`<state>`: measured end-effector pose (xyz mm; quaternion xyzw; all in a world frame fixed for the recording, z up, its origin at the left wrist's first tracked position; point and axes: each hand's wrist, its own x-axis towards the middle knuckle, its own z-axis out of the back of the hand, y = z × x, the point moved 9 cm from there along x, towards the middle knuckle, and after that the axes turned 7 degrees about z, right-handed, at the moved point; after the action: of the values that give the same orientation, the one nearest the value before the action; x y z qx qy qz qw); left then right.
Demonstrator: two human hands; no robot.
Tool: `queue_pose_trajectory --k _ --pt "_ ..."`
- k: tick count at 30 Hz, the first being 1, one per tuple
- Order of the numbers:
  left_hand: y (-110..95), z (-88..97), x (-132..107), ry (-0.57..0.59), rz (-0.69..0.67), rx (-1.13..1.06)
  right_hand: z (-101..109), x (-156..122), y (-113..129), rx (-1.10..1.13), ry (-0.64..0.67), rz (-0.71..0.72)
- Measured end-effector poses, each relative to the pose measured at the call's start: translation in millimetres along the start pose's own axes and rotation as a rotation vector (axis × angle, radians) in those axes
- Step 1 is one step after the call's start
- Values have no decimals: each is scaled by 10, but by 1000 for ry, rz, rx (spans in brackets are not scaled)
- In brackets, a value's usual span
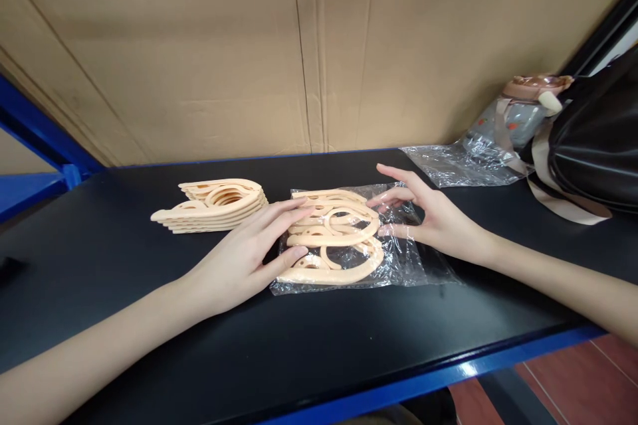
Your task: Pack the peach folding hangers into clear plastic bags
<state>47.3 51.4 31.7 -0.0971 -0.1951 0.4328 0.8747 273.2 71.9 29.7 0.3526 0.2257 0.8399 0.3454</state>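
We count two hands: a left hand (239,255) and a right hand (433,219). We see two groups of peach plastic hangers: one bare stack (214,204) and one bagged pile (331,236); the pieces in each overlap too closely to count. We count two clear bags (399,265) (458,165), one bottle (518,113) and one black handbag (598,139).

hanger stack (212,206) left of bagged hangers (333,239)

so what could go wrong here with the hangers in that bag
The clear bag is thin and slippery, so it could slide on the black table or tear under the right hand. The bagged hangers under the left hand lie unevenly and might snag. The loose stack could get nudged.
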Motion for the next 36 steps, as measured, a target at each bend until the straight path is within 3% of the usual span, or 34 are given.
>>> queue_pose_trajectory --k 15,29,33,36 --pt "16 -34 39 9 14 -45 -145 18 -101 231 65 -29" --pt "9 -37 47 4 -2 -41 -136 30 -99 248 43 -64" --pt "9 -53 41 22 -8 -14 -57 51 -149 178 37 -68" --pt "44 -71 25 40 14 19 131 54 -291 30 -2 -92"
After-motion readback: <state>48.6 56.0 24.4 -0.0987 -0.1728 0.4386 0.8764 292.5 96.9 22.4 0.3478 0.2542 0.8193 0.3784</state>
